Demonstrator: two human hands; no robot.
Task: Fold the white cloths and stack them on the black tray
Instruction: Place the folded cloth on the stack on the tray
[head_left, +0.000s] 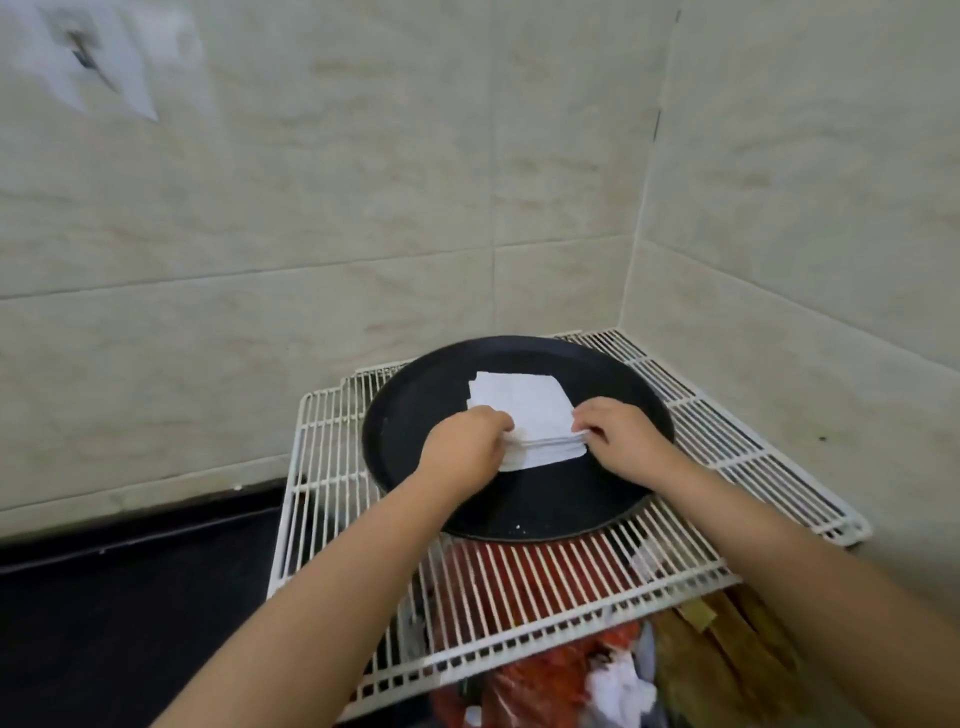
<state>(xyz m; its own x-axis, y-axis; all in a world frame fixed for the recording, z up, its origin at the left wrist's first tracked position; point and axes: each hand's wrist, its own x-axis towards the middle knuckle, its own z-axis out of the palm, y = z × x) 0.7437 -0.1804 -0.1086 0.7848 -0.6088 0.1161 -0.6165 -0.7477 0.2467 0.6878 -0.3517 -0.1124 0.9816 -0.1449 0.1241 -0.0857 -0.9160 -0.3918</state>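
Both forearms reach over the white wire rack (519, 587) toward the round black tray (410, 415). On it I see the stack of folded white cloths (524, 410). My left hand (462, 447) and right hand (618, 431) pinch its near corners, each grip clamped on cloth. The cloths look light, soft and prone to shifting; I judge the layered near edges the best hold.

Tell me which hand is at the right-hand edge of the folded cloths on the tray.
The right hand, pinching the stack of white cloths at that edge; the left hand grips the opposite side.
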